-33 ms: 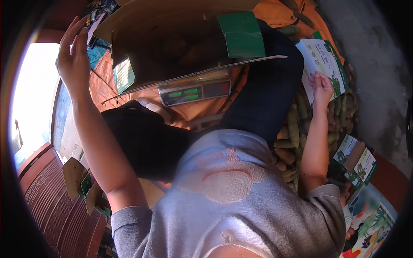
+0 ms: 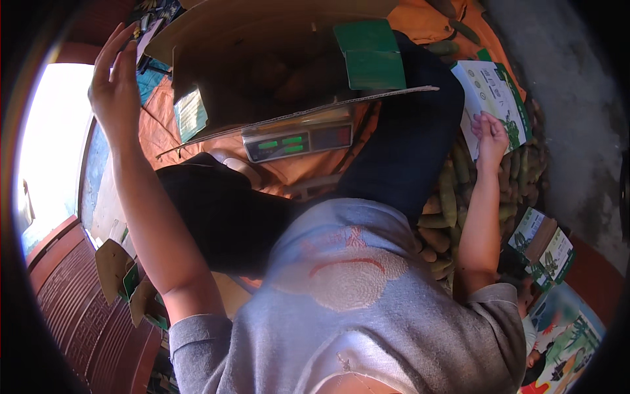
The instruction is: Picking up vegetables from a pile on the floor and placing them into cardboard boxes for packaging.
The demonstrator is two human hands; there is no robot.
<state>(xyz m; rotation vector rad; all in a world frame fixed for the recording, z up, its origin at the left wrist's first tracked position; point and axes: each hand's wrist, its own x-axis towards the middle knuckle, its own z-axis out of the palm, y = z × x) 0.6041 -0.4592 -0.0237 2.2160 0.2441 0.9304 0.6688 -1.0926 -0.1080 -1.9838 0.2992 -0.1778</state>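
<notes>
Cardboard box [image 2: 223, 41] stands with its flaps spread, seen in the head view on the far side of the lit display of a digital scale [image 2: 289, 146], which rests on an orange sheet [image 2: 161, 118]. Dim shapes lie inside the box, too dark for us to name. Our left hand [image 2: 116, 88] is raised past the box's left edge, fingers long and slightly apart, clear of the cardboard. At the sheet's right edge, our right hand [image 2: 491, 138] meets a white-and-green printed carton [image 2: 487, 92] near its lower edge, fingers curled together; whether they pinch it, we cannot tell. Below the carton spreads a pile of long vegetables [image 2: 448, 197], green and brown.
</notes>
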